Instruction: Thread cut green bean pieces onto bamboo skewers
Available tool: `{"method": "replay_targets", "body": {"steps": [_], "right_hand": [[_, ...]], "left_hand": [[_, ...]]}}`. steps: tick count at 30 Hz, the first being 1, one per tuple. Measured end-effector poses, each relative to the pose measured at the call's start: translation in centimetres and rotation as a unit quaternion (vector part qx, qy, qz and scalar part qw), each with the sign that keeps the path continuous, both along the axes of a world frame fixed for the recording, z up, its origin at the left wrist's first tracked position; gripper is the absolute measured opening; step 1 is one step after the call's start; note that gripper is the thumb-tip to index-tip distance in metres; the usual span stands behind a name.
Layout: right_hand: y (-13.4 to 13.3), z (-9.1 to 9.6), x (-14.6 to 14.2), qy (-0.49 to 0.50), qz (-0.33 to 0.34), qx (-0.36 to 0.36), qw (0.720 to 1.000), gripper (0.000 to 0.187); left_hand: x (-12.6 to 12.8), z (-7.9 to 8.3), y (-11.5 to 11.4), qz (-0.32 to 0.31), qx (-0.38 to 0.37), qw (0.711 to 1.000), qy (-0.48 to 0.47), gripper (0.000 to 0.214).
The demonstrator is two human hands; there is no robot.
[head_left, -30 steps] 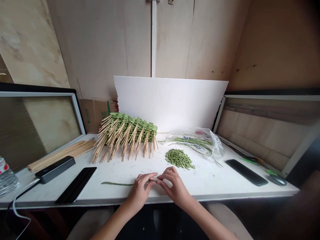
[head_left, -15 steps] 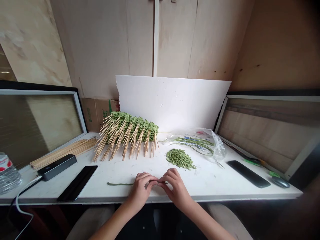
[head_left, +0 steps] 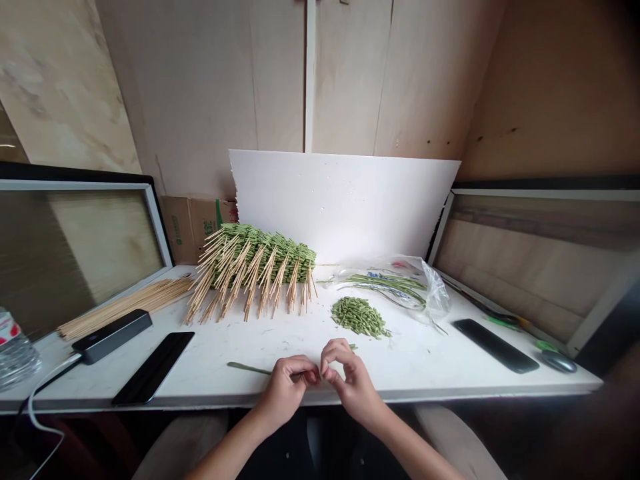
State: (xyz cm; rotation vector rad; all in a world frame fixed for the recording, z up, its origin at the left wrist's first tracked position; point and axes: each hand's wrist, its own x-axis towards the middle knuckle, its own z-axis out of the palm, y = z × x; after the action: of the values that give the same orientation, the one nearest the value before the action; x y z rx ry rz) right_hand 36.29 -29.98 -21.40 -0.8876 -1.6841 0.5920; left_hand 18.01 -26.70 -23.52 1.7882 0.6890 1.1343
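Note:
My left hand [head_left: 291,383] is closed on a long thin green stalk [head_left: 249,367], which looks like a garlic scape or long bean and sticks out leftward over the table. Against its fingertips is my right hand [head_left: 349,375], thumb and index finger curved into a ring and nearly pinched. Whatever lies between those right fingertips is too small to make out. A short green piece [head_left: 353,347] shows just behind the right hand. Farther back rests a heap of short cut green pieces [head_left: 359,317].
Skewers loaded with green pieces [head_left: 265,250] are stacked at back left, beside bare bamboo sticks [head_left: 130,303]. A clear plastic bag [head_left: 435,293] holds long stalks. Phone [head_left: 154,368], black box [head_left: 113,335], bottle [head_left: 17,350], dark flat object [head_left: 495,345] and mouse [head_left: 559,361] flank the hands.
The stalk's left end has shifted right, toward my left hand. My right fingers have curled upward, and a short green piece now shows behind the right hand.

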Motion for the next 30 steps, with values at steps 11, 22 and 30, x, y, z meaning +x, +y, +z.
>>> {"method": "replay_targets", "body": {"steps": [11, 22, 30], "right_hand": [[4.3, -0.1, 9.0, -0.143, -0.176, 0.047, 0.973, 0.02], [5.4, -2.5, 7.5, -0.27, -0.213, 0.045, 0.938, 0.027], [5.1, -2.2, 7.6, -0.268, -0.233, 0.048, 0.934, 0.028]], "left_hand": [[-1.3, -0.5, 2.3, 0.066, 0.069, 0.993, 0.072, 0.025], [-1.1, -0.6, 1.9, 0.065, 0.067, 0.992, 0.09, 0.022], [-1.2, -0.9, 2.0, 0.066, 0.11, 0.984, 0.121, 0.024]]}}
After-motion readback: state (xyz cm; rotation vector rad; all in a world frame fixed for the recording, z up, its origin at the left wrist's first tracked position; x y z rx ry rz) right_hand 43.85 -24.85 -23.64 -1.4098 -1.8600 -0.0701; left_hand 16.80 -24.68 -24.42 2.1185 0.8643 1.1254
